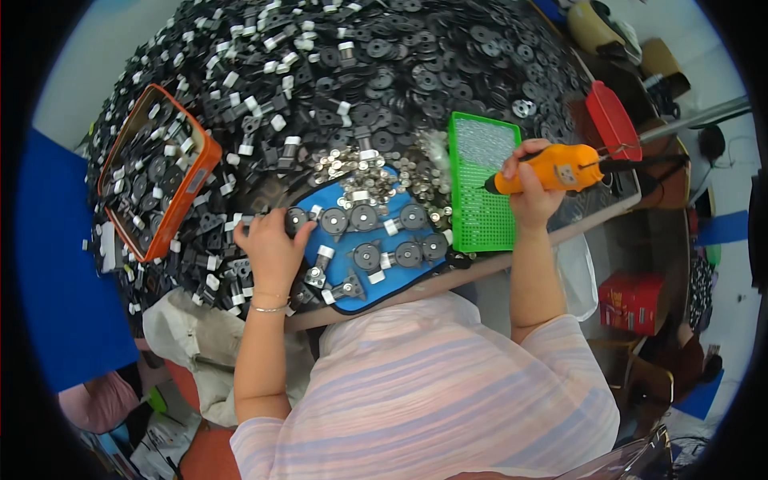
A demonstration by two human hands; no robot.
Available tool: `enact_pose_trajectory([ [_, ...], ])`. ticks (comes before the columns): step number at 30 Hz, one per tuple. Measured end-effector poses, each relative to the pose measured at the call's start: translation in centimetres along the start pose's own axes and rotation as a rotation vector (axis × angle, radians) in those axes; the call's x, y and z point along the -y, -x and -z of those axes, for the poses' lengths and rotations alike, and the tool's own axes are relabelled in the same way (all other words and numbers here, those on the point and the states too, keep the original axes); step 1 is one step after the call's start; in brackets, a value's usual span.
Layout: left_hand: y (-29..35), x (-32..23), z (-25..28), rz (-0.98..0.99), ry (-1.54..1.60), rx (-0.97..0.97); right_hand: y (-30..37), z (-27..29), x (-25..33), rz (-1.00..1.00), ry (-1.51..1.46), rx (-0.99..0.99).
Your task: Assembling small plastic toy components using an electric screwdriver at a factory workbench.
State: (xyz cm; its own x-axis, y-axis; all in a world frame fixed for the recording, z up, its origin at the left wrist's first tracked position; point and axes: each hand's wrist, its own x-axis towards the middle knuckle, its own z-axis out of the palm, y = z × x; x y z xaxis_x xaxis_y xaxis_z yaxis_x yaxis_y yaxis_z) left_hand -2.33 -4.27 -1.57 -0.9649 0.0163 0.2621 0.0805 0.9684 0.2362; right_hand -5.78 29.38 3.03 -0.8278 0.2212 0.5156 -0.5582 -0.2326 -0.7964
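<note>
My right hand (531,190) is wrapped round an orange electric screwdriver (564,168), held sideways with its dark tip pointing left over the green tray (486,250). Small silvery screws (486,142) fill the far part of that tray; a perforated green grid shows nearer me. On the left, my left hand (274,250) has its thumb and fingers around a dark disc-shaped part (296,218) at the edge of a blue mat (332,250). Several black round assemblies with white pieces, such as one black wheel assembly (364,217), lie on the mat in rough rows.
A large heap of black discs (432,68) and black-and-white parts covers the far table. An orange bin (210,156) of similar parts stands left. Small metal pieces (370,180) lie beyond the mat. A red tray (612,120) and a metal bar (696,118) are at right.
</note>
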Motion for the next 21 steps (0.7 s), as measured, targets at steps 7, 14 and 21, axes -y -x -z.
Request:
enact_pose_trajectory([
  [7,-0.36,-0.83,-0.42,-0.013,-0.11,-0.023,0.08,0.95,-0.31,0.034,0.062,-0.014],
  [14,-0.27,-0.99,-0.67,-0.008,-0.133,-0.038,0.13,1.36,-0.59,0.024,0.053,-0.013],
  [21,-0.05,-0.79,-0.65,0.018,-0.133,-0.043,0.01,0.97,-0.79,0.022,0.061,-0.021],
])
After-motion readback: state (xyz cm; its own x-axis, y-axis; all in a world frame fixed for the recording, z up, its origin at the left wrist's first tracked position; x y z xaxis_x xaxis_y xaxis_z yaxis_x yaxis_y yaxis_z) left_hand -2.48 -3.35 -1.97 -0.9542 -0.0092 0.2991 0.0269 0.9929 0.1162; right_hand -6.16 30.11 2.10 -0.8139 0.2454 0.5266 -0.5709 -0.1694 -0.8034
